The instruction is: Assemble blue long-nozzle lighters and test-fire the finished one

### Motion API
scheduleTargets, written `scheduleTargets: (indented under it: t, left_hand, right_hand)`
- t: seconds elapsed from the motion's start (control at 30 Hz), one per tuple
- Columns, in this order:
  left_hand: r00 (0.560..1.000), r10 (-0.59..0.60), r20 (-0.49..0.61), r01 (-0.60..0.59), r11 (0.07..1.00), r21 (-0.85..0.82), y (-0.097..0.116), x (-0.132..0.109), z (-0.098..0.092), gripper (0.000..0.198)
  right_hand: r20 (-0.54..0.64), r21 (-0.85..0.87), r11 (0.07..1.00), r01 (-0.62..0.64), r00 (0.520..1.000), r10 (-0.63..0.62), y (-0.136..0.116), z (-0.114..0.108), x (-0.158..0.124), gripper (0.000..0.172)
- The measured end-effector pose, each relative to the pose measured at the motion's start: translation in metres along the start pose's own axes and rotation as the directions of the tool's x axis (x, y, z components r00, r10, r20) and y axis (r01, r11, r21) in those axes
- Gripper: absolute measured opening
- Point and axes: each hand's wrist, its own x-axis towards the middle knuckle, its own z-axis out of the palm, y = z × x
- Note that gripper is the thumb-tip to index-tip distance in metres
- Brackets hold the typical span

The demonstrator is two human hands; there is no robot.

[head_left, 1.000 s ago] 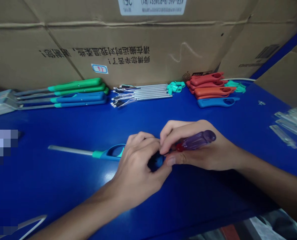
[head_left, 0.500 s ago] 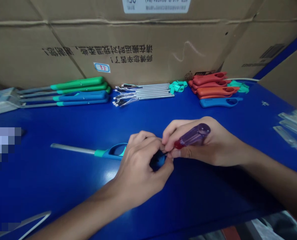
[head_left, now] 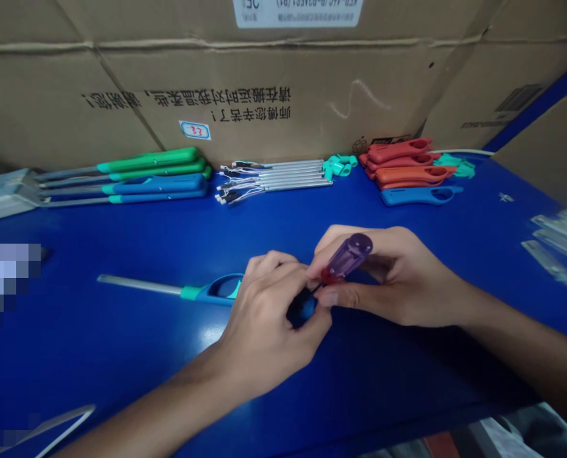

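On the blue table lies a long-nosed lighter (head_left: 211,291) with a blue handle, a teal collar and a metal tube pointing left. My left hand (head_left: 274,318) is closed around its handle end and hides much of it. My right hand (head_left: 388,277) grips a screwdriver (head_left: 350,254) with a clear purple and red handle. The screwdriver leans, its handle up and to the right, its shaft down at the lighter's handle end. Its tip is hidden between my fingers.
Along a cardboard box (head_left: 245,70) lie finished-looking lighters (head_left: 154,184), metal tubes with wires (head_left: 293,175), teal parts (head_left: 341,165) and red, orange and blue handle shells (head_left: 407,172). Clear plastic pieces (head_left: 555,245) lie at right. A white strip (head_left: 67,432) is at lower left.
The screwdriver's handle has swung left and stands more upright. My right hand's fingers have shifted on it, with the thumb more stretched out. My left hand and the lighter have stayed put.
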Motion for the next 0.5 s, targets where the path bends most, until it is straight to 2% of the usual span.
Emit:
scheduleTargets:
  t: [0.1,0.2,0.37,0.43,0.5]
  left_hand:
    - [0.999,0.025,-0.020,-0.025,1.000,0.003,0.000,0.000,0.000,0.008]
    - [0.999,0.024,-0.021,-0.024,1.000,-0.001,0.000,0.001,0.001,0.007]
    - [1.000,0.011,-0.007,-0.011,1.000,-0.029,-0.001,0.001,0.002,0.012]
    - [1.000,0.014,-0.006,-0.014,1.000,-0.023,-0.001,0.001,0.001,0.011]
    - [1.000,0.024,-0.015,-0.025,1.000,-0.015,-0.001,0.001,0.000,0.009]
  right_hand:
    - [0.028,0.032,0.999,-0.010,1.000,0.009,-0.003,-0.002,0.001,0.007]
    - [-0.020,0.036,0.999,0.012,1.000,-0.011,-0.002,0.002,0.002,0.002]
    - [-0.179,0.047,0.998,-0.030,0.983,0.038,0.005,0.010,0.002,0.027]
    - [-0.145,0.102,0.994,-0.032,0.988,0.047,0.008,0.009,0.002,0.027]
    - [-0.057,0.137,0.990,-0.025,0.998,0.033,0.009,0.006,0.001,0.020]
